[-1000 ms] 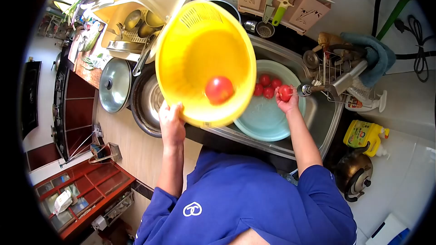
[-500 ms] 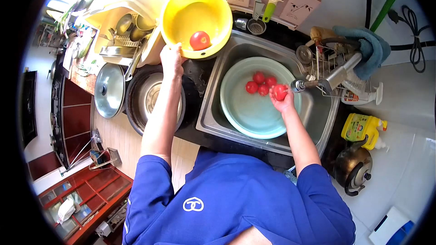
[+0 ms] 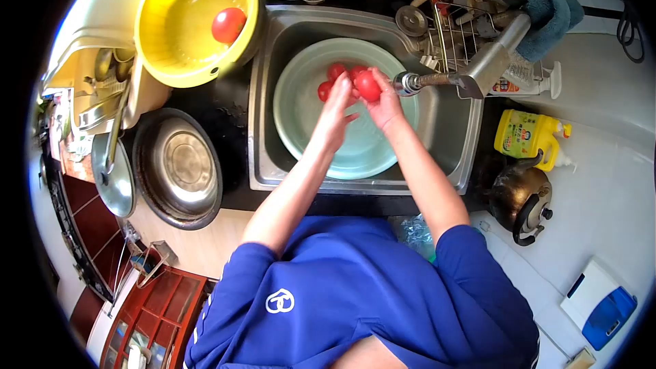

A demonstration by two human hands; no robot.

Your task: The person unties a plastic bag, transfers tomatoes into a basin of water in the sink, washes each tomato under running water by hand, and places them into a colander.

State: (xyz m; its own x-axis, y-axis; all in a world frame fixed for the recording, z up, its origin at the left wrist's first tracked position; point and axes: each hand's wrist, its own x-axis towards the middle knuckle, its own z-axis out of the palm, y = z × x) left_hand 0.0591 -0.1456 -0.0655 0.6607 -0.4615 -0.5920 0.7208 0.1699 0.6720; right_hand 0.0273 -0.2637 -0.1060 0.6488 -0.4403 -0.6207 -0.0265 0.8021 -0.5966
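In the sink, a pale green basin (image 3: 301, 133) holds water and several red tomatoes (image 3: 336, 72). My right hand (image 3: 387, 108) has its fingers around one tomato (image 3: 368, 86) just left of the faucet (image 3: 413, 84). Close by on the left is my left hand (image 3: 333, 117), fingers stretched out over the basin with nothing seen in them. Whether it touches the held tomato I cannot tell. Up and to the left stands a yellow basin (image 3: 160, 44) with a single tomato (image 3: 228, 25) inside, apart from both hands.
A metal sink (image 3: 263, 130) surrounds the green basin. Left of it sit a steel pan (image 3: 184, 164) and a glass lid (image 3: 116, 178). On the right are a wire rack (image 3: 447, 44), a blue cloth (image 3: 557, 17), a yellow bottle (image 3: 523, 133) and a kettle (image 3: 516, 195).
My left hand has let go of the yellow basin, now on the counter side, and has moved right over the green basin. My right hand still holds a tomato. The view has shifted.
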